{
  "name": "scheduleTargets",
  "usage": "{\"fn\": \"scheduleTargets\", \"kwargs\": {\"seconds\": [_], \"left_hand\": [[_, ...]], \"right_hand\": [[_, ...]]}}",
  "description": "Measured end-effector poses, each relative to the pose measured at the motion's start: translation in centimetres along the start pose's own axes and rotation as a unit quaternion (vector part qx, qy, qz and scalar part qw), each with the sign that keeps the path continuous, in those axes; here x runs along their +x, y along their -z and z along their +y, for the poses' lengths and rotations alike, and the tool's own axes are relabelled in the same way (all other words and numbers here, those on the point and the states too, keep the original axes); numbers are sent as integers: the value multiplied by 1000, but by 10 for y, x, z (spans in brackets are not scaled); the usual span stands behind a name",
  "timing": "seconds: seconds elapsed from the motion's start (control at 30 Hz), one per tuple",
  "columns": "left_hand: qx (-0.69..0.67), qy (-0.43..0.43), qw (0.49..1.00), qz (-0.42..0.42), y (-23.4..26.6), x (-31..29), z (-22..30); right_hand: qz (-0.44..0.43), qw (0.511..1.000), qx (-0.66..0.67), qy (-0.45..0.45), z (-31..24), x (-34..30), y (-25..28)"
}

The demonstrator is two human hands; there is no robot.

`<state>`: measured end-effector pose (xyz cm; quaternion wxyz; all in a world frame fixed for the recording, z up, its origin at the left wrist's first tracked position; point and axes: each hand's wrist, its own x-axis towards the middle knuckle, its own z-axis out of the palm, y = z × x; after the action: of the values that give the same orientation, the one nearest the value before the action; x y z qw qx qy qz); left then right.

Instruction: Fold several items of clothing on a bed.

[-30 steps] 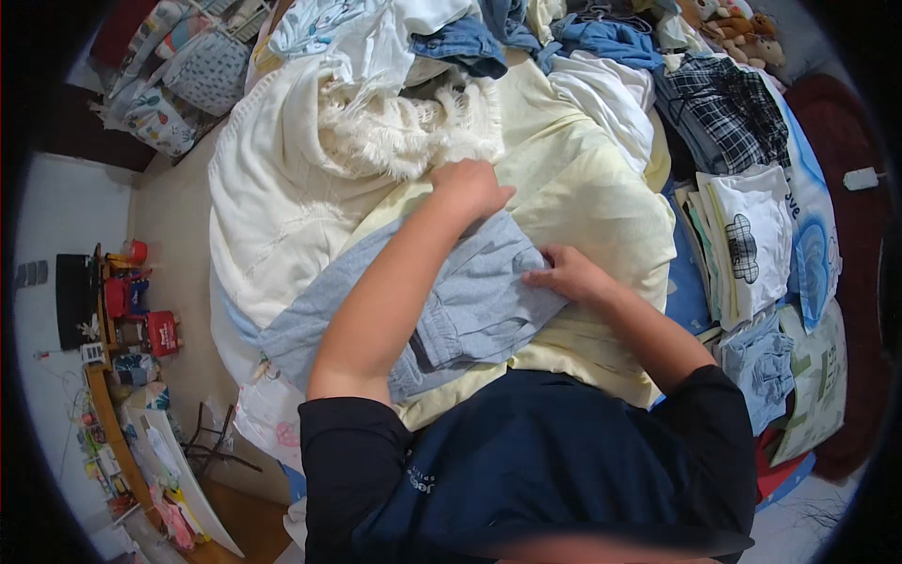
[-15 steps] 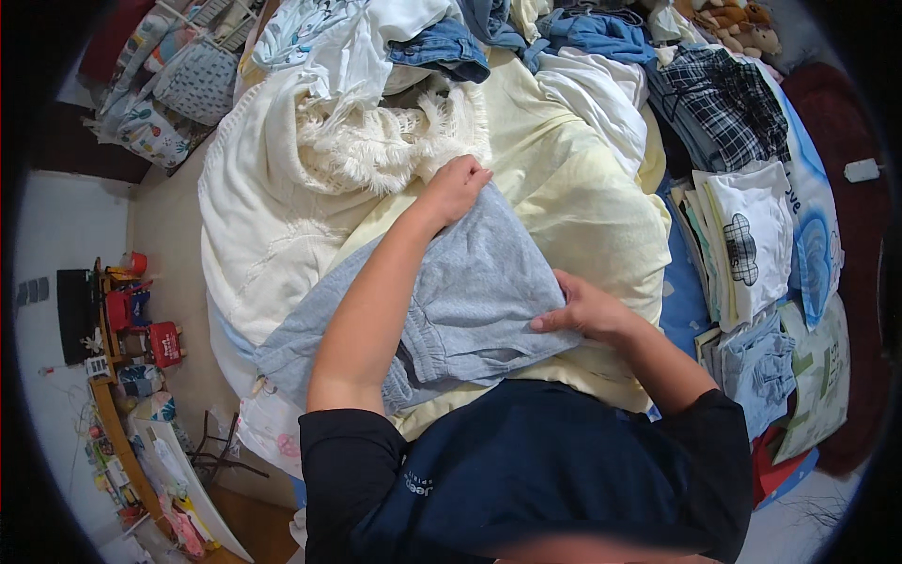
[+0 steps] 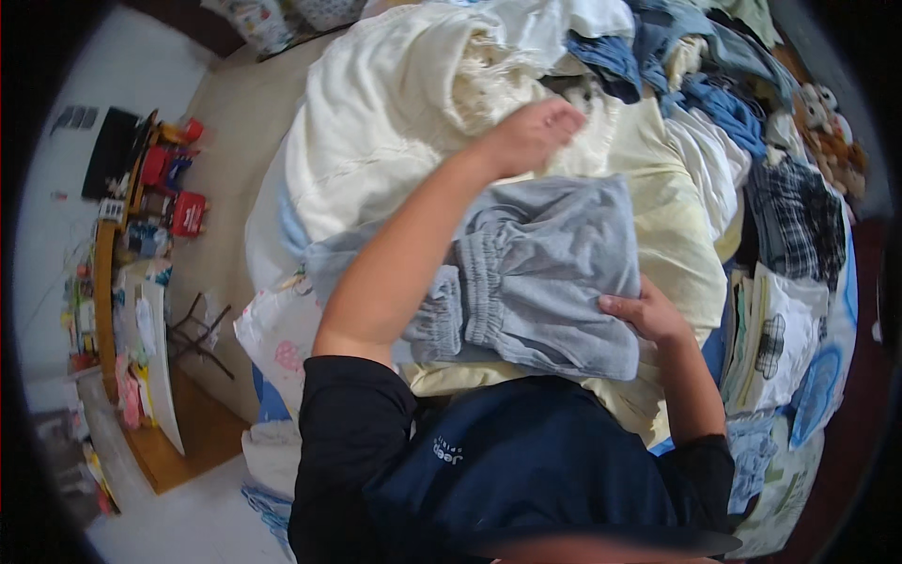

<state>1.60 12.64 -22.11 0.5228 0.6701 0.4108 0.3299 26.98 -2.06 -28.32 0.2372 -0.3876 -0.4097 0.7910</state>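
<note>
A pair of grey sweatpants lies folded over in front of me, its gathered elastic cuffs lying side by side near the middle. My right hand grips the right edge, thumb on top and the other fingers hidden beneath the cloth. Raised just beyond the far edge, my left hand is off the sweatpants, its fingers smeared by motion. My left forearm covers part of the garment's left side. Beneath lies pale yellow bedding, and a cream fringed blanket spreads out at the far left.
Folded shirts stand stacked at the right, beside dark plaid clothing. Jeans and other loose clothes heap up at the far side. Plush toys sit at the far right. A wooden shelf with red boxes runs along the left wall.
My left hand has let go of the sweatpants' far edge and lifted away. The cloth now lies folded over with both cuffs showing. The whole view has turned left.
</note>
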Motion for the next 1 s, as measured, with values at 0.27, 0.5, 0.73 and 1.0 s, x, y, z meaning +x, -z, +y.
{"fn": "scheduleTargets", "kwargs": {"seconds": [0.27,0.5,0.73,1.0], "left_hand": [[366,-136,830,399,28,-252,-6],[459,-67,853,239,-55,-246,-41],[455,-74,861,215,-51,-201,-51],[332,-138,862,356,-20,-237,-55]], "right_hand": [[98,994,-21,38,-42,-23,-19],[209,974,-74,47,-70,-35,-39],[189,963,-175,73,-70,-40,-40],[169,965,-196,50,-44,-35,-15]]}}
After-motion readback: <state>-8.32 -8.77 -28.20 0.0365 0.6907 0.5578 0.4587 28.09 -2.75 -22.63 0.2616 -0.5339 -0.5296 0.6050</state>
